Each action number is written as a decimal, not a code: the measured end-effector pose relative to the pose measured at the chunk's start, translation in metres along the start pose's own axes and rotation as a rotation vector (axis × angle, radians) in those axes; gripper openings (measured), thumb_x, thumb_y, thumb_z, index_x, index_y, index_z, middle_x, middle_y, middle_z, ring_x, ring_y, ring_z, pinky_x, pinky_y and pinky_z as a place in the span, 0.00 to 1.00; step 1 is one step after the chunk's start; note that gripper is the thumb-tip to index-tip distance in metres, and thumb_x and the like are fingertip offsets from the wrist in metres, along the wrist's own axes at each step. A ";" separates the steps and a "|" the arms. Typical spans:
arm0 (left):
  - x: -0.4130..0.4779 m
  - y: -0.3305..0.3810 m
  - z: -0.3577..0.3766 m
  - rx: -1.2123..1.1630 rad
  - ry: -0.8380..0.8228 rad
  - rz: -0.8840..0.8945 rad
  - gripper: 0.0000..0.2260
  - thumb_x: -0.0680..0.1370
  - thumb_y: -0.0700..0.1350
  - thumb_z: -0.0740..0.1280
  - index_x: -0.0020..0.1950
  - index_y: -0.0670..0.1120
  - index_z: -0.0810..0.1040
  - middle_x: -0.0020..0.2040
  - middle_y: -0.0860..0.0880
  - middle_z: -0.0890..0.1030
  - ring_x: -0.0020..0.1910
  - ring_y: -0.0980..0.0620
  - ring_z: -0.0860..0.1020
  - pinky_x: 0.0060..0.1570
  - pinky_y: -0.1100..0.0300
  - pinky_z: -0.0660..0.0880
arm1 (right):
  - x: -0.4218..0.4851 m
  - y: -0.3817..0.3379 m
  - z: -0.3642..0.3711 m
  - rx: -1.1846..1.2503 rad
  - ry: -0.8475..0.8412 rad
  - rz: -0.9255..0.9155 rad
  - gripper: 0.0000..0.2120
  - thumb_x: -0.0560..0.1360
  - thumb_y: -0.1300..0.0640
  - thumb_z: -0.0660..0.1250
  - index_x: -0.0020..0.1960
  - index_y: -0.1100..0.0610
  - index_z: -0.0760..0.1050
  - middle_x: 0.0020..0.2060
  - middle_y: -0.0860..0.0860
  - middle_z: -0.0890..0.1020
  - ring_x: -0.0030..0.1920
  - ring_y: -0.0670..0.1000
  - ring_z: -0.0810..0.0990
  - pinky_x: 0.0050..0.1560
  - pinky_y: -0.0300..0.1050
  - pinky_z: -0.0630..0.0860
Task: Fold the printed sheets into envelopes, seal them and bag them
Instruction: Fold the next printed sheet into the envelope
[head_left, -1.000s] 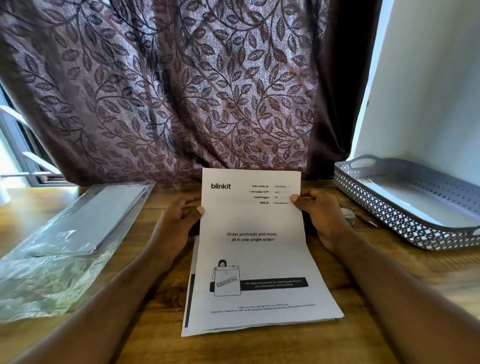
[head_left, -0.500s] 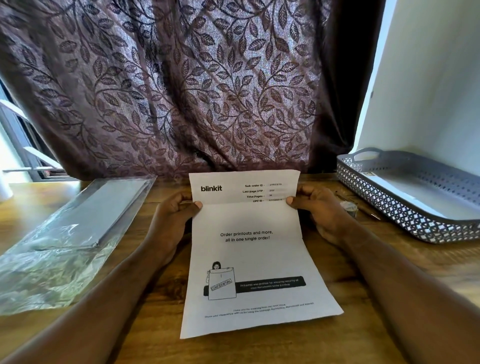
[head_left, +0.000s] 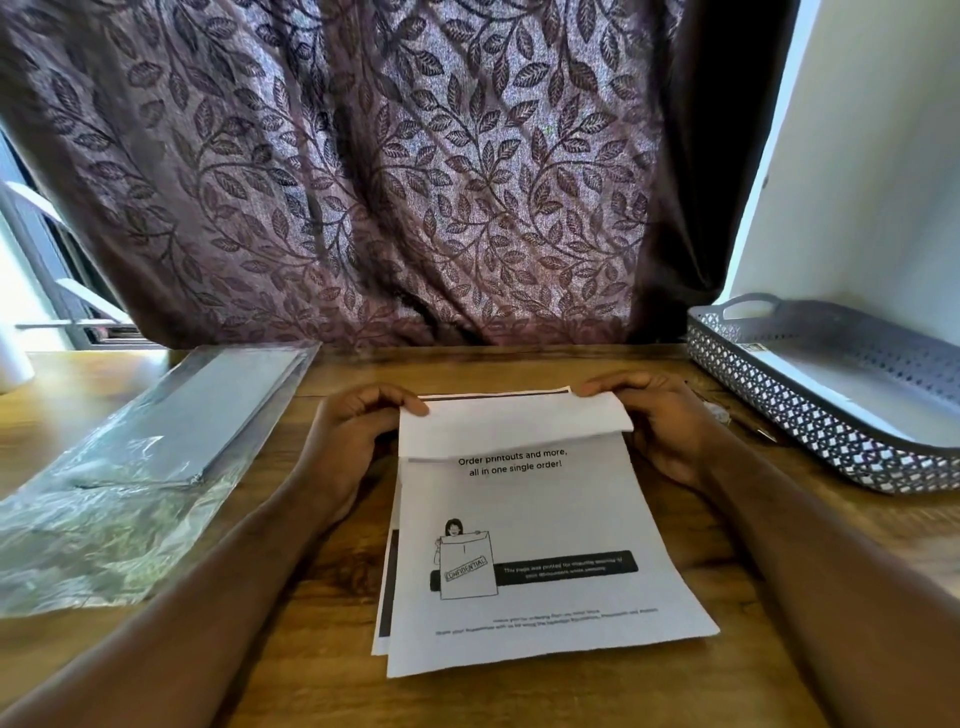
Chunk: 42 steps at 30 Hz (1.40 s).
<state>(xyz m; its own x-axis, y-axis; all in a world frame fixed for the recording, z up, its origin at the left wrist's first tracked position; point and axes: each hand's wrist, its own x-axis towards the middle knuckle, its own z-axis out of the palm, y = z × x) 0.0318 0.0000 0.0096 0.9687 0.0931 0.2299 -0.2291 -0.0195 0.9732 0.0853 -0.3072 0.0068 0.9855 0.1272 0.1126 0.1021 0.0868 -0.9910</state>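
Observation:
A printed sheet (head_left: 530, 514) lies on the wooden table in front of me, its top strip (head_left: 514, 428) folded down toward me over the print. My left hand (head_left: 358, 436) pinches the fold's left end with curled fingers. My right hand (head_left: 660, 415) pinches its right end. Another printed sheet (head_left: 387, 587) lies underneath and shows along the left edge and at the far edge. A stack of clear plastic bags (head_left: 140, 462) rests at the left.
A grey perforated tray (head_left: 810, 410) holding white paper stands at the right against a white wall. A patterned curtain (head_left: 405, 182) hangs behind the table. A small object (head_left: 724, 413) lies between my right hand and the tray.
The sheet's top part, held upright before, has been bent over toward me into a folded flap. Both hands dropped closer to the table.

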 end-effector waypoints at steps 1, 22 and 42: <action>0.000 0.000 0.000 0.014 0.000 0.003 0.10 0.78 0.29 0.61 0.46 0.35 0.81 0.40 0.41 0.82 0.29 0.53 0.78 0.21 0.67 0.66 | 0.001 0.000 -0.001 -0.001 -0.012 0.006 0.15 0.77 0.70 0.61 0.45 0.62 0.86 0.52 0.60 0.86 0.49 0.60 0.80 0.44 0.47 0.80; 0.007 -0.011 0.001 0.449 0.044 0.122 0.02 0.74 0.46 0.75 0.44 0.53 0.86 0.43 0.57 0.86 0.41 0.59 0.82 0.44 0.60 0.77 | -0.013 -0.007 0.025 -0.338 0.036 -0.094 0.09 0.74 0.66 0.73 0.52 0.57 0.83 0.45 0.57 0.88 0.48 0.59 0.87 0.49 0.50 0.85; -0.007 -0.005 0.018 0.659 -0.064 0.457 0.02 0.78 0.44 0.71 0.49 0.48 0.83 0.45 0.59 0.84 0.48 0.63 0.79 0.42 0.75 0.70 | -0.027 -0.003 0.091 -1.323 -0.045 -0.630 0.09 0.82 0.47 0.59 0.53 0.47 0.77 0.42 0.46 0.85 0.44 0.50 0.81 0.62 0.50 0.59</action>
<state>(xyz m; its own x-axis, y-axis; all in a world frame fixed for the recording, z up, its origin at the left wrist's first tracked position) 0.0280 -0.0183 0.0031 0.8008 -0.1230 0.5862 -0.5204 -0.6274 0.5793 0.0459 -0.2207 0.0135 0.7292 0.4445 0.5202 0.5769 -0.8083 -0.1180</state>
